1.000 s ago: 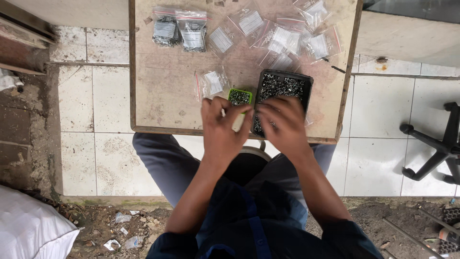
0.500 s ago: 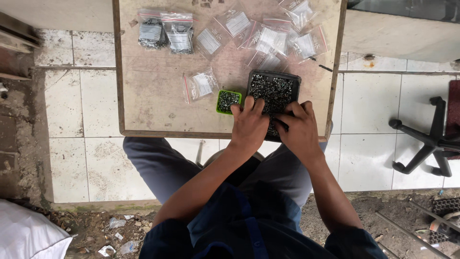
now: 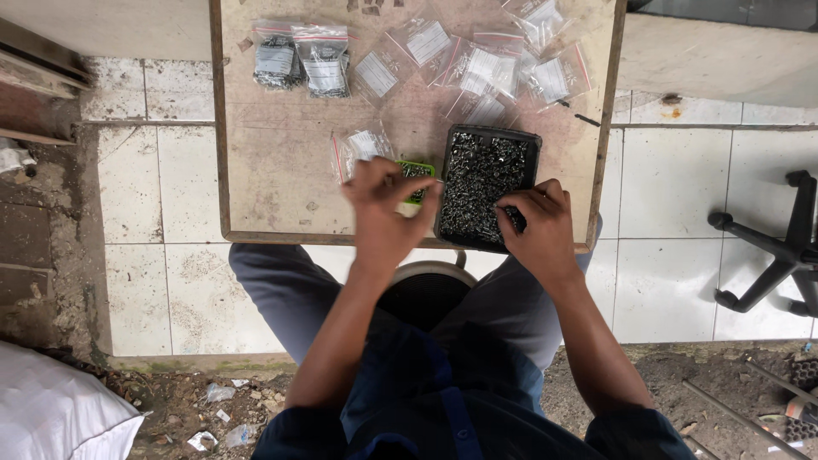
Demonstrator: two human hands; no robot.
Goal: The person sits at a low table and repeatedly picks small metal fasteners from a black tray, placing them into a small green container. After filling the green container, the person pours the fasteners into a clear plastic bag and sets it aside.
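A black tray (image 3: 490, 133) full of small dark screws (image 3: 477, 183) lies at the near right of a worn wooden table (image 3: 281, 170). Just left of it sits a small green container (image 3: 417, 169), also holding screws. My left hand (image 3: 385, 213) hovers over the green container's near side with fingers spread and blurred; nothing shows in it. My right hand (image 3: 538, 228) rests on the tray's near right corner, with fingertips bent together into the screws. A small clear bag (image 3: 362, 146) lies just beyond my left hand.
Several clear zip bags of hardware (image 3: 477, 64) are spread along the table's far side, and two fuller ones (image 3: 300, 58) lie at the far left. A black chair base (image 3: 771, 247) stands on the tiled floor at right. A white sack (image 3: 51, 413) lies at lower left.
My left hand has moved left, off the tray and over the green container, and opened its fingers. My right hand has shifted to the tray's near right corner.
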